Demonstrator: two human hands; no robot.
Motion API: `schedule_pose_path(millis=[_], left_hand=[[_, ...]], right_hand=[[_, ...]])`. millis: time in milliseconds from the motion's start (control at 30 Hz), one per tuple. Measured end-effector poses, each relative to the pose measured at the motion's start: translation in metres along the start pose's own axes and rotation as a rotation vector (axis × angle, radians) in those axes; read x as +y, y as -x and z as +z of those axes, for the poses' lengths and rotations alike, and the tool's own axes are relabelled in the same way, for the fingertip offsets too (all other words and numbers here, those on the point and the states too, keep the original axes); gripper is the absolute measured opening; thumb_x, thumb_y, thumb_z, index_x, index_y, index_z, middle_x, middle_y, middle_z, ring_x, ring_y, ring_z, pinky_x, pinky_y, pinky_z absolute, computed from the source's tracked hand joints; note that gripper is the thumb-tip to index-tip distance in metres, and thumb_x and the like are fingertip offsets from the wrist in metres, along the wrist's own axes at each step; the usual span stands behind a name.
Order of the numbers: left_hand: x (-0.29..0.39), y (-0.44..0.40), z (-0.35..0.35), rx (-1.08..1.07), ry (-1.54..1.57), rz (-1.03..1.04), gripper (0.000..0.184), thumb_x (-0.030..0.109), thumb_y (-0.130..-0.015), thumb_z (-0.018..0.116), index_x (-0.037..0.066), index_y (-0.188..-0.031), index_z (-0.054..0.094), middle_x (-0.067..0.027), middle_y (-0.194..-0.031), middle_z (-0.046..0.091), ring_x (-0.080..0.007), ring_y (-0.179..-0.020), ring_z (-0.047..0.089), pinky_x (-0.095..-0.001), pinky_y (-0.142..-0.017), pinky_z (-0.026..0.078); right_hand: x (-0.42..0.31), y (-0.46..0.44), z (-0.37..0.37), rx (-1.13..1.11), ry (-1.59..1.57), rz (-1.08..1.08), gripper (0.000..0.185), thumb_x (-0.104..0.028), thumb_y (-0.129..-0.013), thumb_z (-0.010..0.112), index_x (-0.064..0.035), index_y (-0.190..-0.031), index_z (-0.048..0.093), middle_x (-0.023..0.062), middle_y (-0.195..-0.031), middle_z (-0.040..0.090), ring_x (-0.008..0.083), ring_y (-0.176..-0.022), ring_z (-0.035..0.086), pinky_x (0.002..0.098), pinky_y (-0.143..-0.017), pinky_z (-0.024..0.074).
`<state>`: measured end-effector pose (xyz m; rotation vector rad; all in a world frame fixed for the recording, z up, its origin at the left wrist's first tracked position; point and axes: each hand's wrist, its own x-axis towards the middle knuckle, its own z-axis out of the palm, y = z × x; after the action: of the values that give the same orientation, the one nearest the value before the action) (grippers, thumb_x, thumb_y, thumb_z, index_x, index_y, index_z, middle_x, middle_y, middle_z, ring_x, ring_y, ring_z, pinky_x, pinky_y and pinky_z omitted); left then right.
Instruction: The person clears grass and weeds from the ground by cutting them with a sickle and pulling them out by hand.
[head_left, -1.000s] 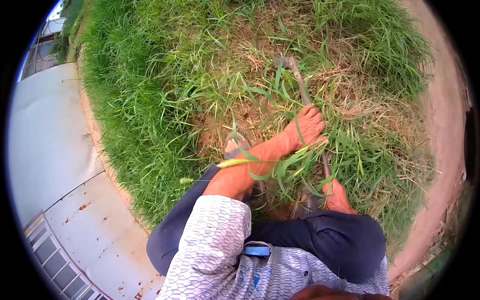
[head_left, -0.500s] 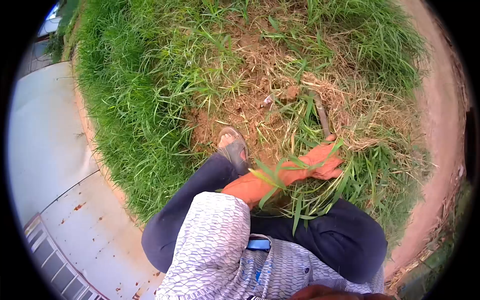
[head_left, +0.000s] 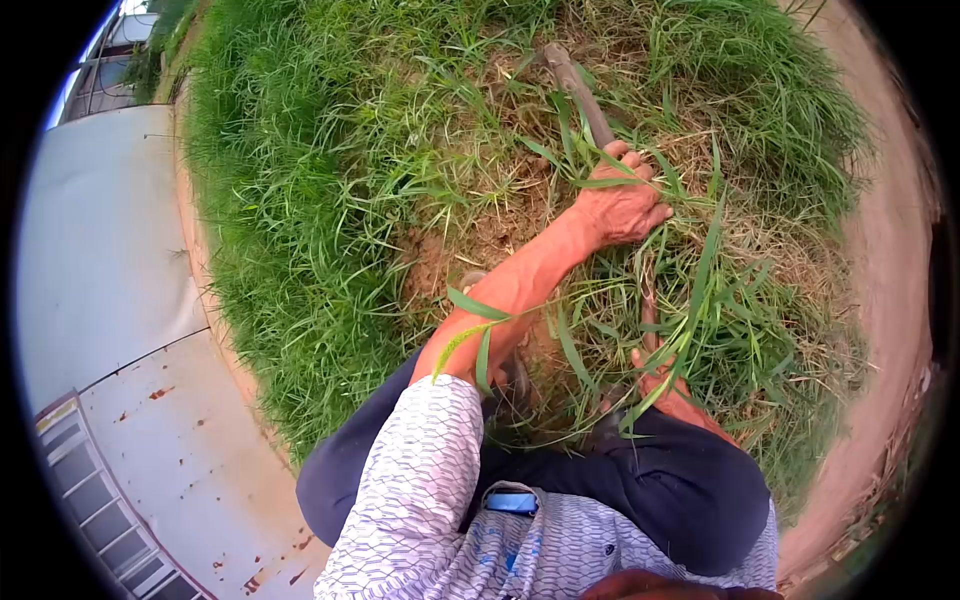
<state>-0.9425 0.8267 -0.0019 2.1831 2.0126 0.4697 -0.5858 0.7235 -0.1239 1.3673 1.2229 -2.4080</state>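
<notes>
My left hand [head_left: 618, 200] reaches forward over the grass, its fingers closed around a brown wooden handle [head_left: 578, 88]. The handle's far end points up and to the left, and grass blades [head_left: 612, 182] lie across the fingers. Lower down, my right hand [head_left: 672, 392] is partly hidden by my knee and long blades. Its fingers are closed at the lower brown length of stick [head_left: 649, 305]. This seems to be the same handle, though my left hand covers the part between. A stem with a green seed head [head_left: 455, 350] hangs over my left forearm.
Tall green grass [head_left: 290, 200] grows on the left. Dry cut grass [head_left: 760, 225] lies to the right, and bare reddish soil [head_left: 425, 265] shows between. A metal sheet [head_left: 100, 220] with rust spots borders the left side. A dirt path [head_left: 885, 250] runs along the right.
My left hand has moved forward and slightly left, away from my knee. More of the wooden handle shows, its end now farther forward. My right hand has come into clear view near my right knee.
</notes>
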Motion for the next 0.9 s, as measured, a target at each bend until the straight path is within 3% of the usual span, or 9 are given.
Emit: schedule_pose_path(millis=[100,133,233,267,333,533,667,800,900], left_hand=[[-0.034,-0.002,-0.002,0.066,-0.064,0.007,0.038,0.046,-0.084,0.06,0.011,-0.069,0.064,-0.0058,-0.074,0.056,-0.0234,-0.086,0.053,-0.0462,-0.097,0.033],[-0.047,-0.001,-0.001,0.04,-0.092,-0.004,0.037,0.045,-0.083,0.06,0.011,-0.069,0.064,-0.0052,-0.074,0.056,-0.0232,-0.086,0.053,-0.0456,-0.097,0.033],[-0.067,0.007,0.016,0.128,-0.059,0.032,0.034,0.042,-0.081,0.061,0.012,-0.066,0.064,-0.0031,-0.071,0.056,-0.0224,-0.082,0.053,-0.043,-0.097,0.034],[-0.065,0.01,0.024,0.112,-0.059,0.03,0.032,0.039,-0.08,0.062,0.012,-0.064,0.063,-0.0029,-0.068,0.055,-0.0221,-0.08,0.053,-0.0423,-0.096,0.035],[-0.057,0.015,0.043,0.122,0.023,-0.012,0.026,0.032,-0.076,0.062,0.012,-0.059,0.061,-0.0024,-0.063,0.053,-0.0215,-0.075,0.052,-0.041,-0.093,0.036],[-0.032,0.029,0.056,0.3,0.095,-0.055,0.021,0.029,-0.068,0.063,0.012,-0.058,0.057,-0.0048,-0.06,0.049,-0.0238,-0.073,0.05,-0.0403,-0.088,0.037],[-0.009,0.032,0.052,0.23,0.135,-0.081,0.02,0.023,-0.07,0.061,0.009,-0.058,0.053,-0.0051,-0.062,0.047,-0.0239,-0.069,0.048,-0.0412,-0.084,0.039],[0.013,0.041,0.061,0.237,0.253,-0.113,0.024,0.025,-0.074,0.061,0.009,-0.058,0.053,-0.0074,-0.064,0.049,-0.0259,-0.071,0.049,-0.0419,-0.086,0.038],[0.052,0.051,0.069,0.167,0.317,-0.172,0.028,0.026,-0.078,0.06,0.008,-0.058,0.053,-0.0088,-0.065,0.051,-0.0273,-0.071,0.049,-0.0431,-0.088,0.037]], right_hand=[[-0.041,-0.012,0.045,0.041,-0.657,-0.066,0.041,-0.005,-0.099,0.05,-0.0082,-0.138,0.038,0.0108,-0.129,0.051,0.0248,-0.11,0.056,0.0344,-0.094,0.0494],[-0.083,-0.005,0.063,0.002,-0.329,-0.131,0.034,-0.006,-0.099,0.05,-0.0066,-0.132,0.042,0.0107,-0.127,0.052,0.0223,-0.109,0.056,0.0327,-0.092,0.0498],[-0.096,-0.026,0.066,-0.037,-0.208,0.128,0.02,-0.011,-0.1,0.051,-0.0036,-0.118,0.051,0.0093,-0.112,0.059,0.0184,-0.099,0.058,0.0333,-0.084,0.0509],[-0.097,-0.025,0.066,-0.019,0.17,0.034,0.021,-0.014,-0.099,0.053,-0.0024,-0.116,0.052,0.0094,-0.105,0.06,0.0181,-0.095,0.058,0.0337,-0.081,0.0502],[-0.06,-0.026,0.062,0.097,0.362,-0.246,0.027,-0.025,-0.098,0.058,-0.0041,-0.115,0.055,0.0006,-0.083,0.051,0.0093,-0.075,0.046,0.0258,-0.061,0.0386],[-0.076,0.005,0.047,0.042,0.13,-0.033,0.028,-0.023,-0.097,0.059,-0.0034,-0.116,0.053,0.0032,-0.087,0.054,0.011,-0.077,0.048,0.0288,-0.064,0.0407],[-0.072,0.025,0.028,0.014,0.009,0.072,0.028,-0.021,-0.096,0.059,-0.0029,-0.117,0.052,0.0049,-0.091,0.056,0.0121,-0.078,0.05,0.0309,-0.066,0.0422],[-0.032,0.05,-0.009,-0.072,0.313,0.01,0.044,-0.03,-0.096,0.058,-0.0012,-0.128,0.049,0.0119,-0.096,0.061,0.0151,-0.083,0.055,0.0351,-0.07,0.0455],[-0.078,0.09,0.007,0.025,0.198,0.125,0.045,-0.032,-0.096,0.058,-0.0008,-0.127,0.05,0.0135,-0.094,0.062,0.0169,-0.082,0.057,0.0366,-0.072,0.0467]])
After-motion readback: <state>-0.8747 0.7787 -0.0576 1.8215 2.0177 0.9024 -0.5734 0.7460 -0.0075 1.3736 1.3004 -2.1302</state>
